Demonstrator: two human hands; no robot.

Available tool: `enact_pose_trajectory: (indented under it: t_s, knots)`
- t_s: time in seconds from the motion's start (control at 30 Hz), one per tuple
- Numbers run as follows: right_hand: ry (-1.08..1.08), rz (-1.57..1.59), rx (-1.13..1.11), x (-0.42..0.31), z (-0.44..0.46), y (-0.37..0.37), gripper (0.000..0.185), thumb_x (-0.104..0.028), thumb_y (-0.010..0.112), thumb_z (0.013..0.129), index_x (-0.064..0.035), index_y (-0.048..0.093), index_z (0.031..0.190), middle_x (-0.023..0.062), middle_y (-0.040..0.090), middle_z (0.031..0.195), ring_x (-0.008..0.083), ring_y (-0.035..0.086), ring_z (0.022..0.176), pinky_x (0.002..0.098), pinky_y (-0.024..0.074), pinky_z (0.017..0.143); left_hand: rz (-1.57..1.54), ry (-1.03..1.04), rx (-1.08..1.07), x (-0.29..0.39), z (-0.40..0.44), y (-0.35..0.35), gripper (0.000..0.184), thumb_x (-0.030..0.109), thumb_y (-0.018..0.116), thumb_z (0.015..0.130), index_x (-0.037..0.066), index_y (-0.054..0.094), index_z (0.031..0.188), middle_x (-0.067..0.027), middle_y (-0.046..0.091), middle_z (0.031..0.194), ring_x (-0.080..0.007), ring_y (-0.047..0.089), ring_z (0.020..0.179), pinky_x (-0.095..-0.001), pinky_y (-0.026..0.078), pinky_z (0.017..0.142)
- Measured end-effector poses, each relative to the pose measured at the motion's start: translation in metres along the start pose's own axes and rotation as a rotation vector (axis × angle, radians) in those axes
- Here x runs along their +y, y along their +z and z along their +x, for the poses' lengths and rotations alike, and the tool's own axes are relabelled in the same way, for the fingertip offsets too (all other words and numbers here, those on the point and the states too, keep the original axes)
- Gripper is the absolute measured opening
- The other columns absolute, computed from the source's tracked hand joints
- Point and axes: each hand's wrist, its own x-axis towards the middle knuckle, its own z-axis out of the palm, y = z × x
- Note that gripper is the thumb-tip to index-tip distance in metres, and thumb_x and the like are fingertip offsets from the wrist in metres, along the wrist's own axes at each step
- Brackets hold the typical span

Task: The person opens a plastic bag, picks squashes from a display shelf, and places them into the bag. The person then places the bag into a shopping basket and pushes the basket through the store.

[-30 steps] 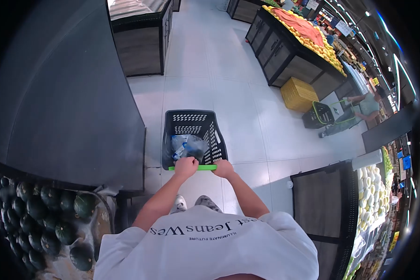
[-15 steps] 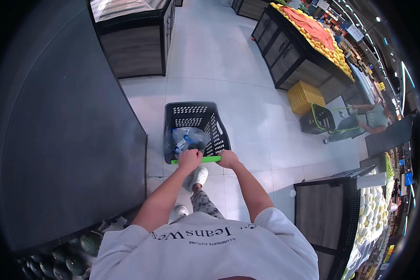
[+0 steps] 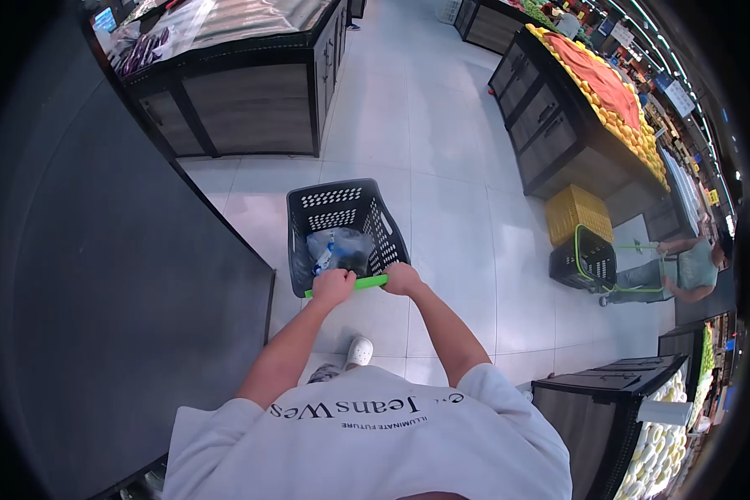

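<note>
Both of my hands are closed around the green handle point(image 3: 370, 282) of a dark grey shopping basket point(image 3: 332, 197). My left hand point(image 3: 334, 286) grips the handle's left part, and my right hand point(image 3: 401, 278) wraps round its right end. Inside the basket, near the handle, lies a clear plastic bag point(image 3: 352, 247) with blue and white pieces and something dark in it. The basket's perforated walls face me beyond my hands.
A dark panel point(image 3: 133, 275) rises on the left. Ahead stands a display counter point(image 3: 250, 100). Yellow fruit point(image 3: 621, 125) tops a stand at the right, with a yellow crate point(image 3: 577, 214) beside it. A person point(image 3: 697, 267) holds another basket cart point(image 3: 587, 260). A counter point(image 3: 575, 425) stands near right.
The basket and my hands have moved forward along the floor. The counter ahead shows more of its side, the watermelons at lower left have mostly left view, and the other person appears lower.
</note>
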Motion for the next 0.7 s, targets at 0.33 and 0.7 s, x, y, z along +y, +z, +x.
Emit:
enact_pose_trajectory:
  t_s: [0.33, 0.7]
  knots:
    - [-0.117, -0.102, -0.09, 0.007, 0.212, -0.103, 0.021, -0.024, 0.06, 0.071, -0.0146, 0.071, 0.086, 0.0119, 0.067, 0.089, 0.0299, 0.064, 0.087, 0.0399, 0.0519, 0.078, -0.045, -0.085, 0.001, -0.028, 0.195, -0.061, 0.049, 0.047, 0.041, 0.086, 0.008, 0.07, 0.085, -0.0168, 0.067, 0.086, -0.0353, 0.064, 0.082, -0.0443, 0.05, 0.076]
    - [-0.273, -0.153, -0.07, -0.007, 0.345, -0.142, 0.017, -0.025, 0.063, 0.069, -0.0122, 0.069, 0.077, 0.0122, 0.066, 0.081, 0.0318, 0.063, 0.077, 0.0418, 0.0514, 0.07, -0.097, -0.121, -0.149, -0.071, 0.293, -0.108, 0.069, 0.067, 0.038, 0.082, 0.006, 0.068, 0.093, -0.017, 0.067, 0.09, -0.0339, 0.063, 0.09, -0.0428, 0.048, 0.08]
